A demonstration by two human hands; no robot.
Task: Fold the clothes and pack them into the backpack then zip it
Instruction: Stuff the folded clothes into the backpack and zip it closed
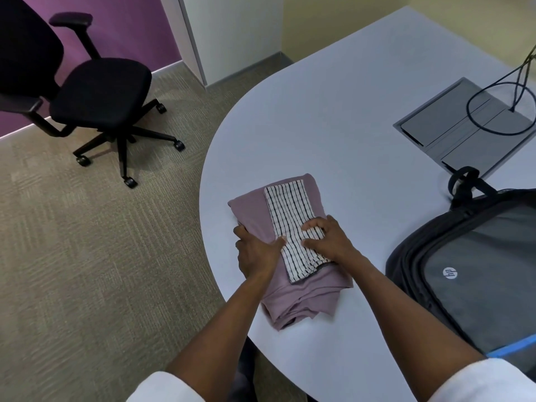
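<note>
Office corner, purple wall and carpet: on the grey counter (333, 117) we see two folded clothes stacked, a checked cloth (291, 224) lying on top of a mauve garment (301, 288). Left hand (255, 250) lies at the stack's left edge, thumb touching the checked cloth's edge, fingers going round the mauve garment's side; whether they reach under it we can't tell. Right hand (327, 239) sits on the checked cloth, fingers curled and bunching it a little, so it grips rather than lies flat. Backpack (475, 274) lies flat on the counter well to the right of the right hand, HP logo up; its main opening isn't clearly shown, w/ a blue strip at the near edge. Beyond the right hand a grey cable hatch (464, 126) w/ a black cable (493, 111); an office chair (98, 91) stands on the floor far left of the left hand.

Our read: folding looks done, step in hand is lifting the stack as one bundle for packing. To do it well, get left fingers fully under the mauve layers, keep the right pressing the cloth down so it doesn't slide off, lift level, carry rightward low over the counter. Risk: loose lower folds nearest us sagging open; support them from below.
</note>
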